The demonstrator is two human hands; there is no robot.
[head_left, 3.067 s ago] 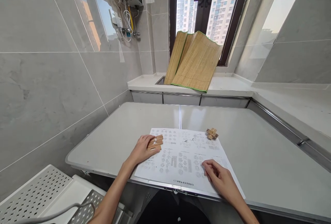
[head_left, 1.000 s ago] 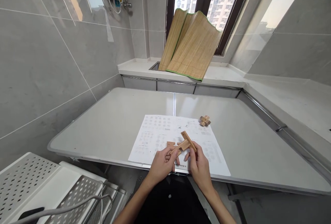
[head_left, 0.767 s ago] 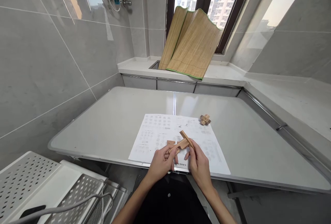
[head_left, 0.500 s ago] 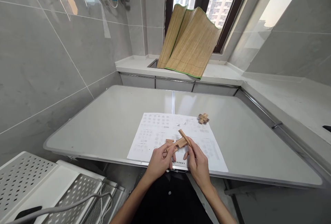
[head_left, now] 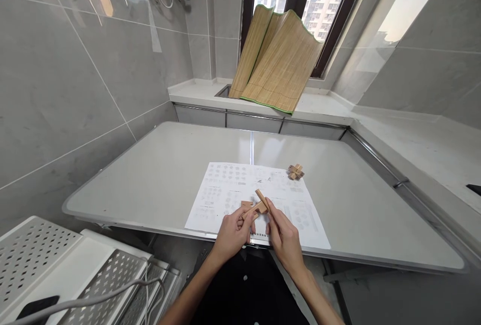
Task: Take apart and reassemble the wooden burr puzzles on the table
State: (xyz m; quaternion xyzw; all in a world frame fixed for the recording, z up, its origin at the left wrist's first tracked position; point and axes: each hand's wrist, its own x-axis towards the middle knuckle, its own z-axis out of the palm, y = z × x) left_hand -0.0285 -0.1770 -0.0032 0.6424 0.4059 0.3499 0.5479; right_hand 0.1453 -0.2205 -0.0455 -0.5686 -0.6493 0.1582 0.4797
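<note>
My left hand [head_left: 234, 230] is closed on a notched wooden puzzle piece [head_left: 259, 208] that slants up to the right. Between the fingers of my right hand [head_left: 282, 232] is a slim wooden stick [head_left: 260, 195], its upper end pointing up and left. The stick crosses the right end of the notched piece and appears to touch it. Just behind my left fingers another wooden piece [head_left: 246, 204] shows in part. Beneath both hands lies a printed instruction sheet [head_left: 214, 200]. An assembled wooden burr puzzle [head_left: 295, 172] rests at the sheet's upper right corner.
The pale folding table [head_left: 158, 175] has a seam down its middle. A bamboo mat [head_left: 281, 64] leans at the window over the white counter [head_left: 195, 90]. At lower left stands a perforated white rack [head_left: 41, 250] with a grey cable [head_left: 105, 297] across it.
My right hand has shifted slightly left with the stick, bringing it closer over the notched piece. My left hand is nearly still. The burr puzzle has not moved.
</note>
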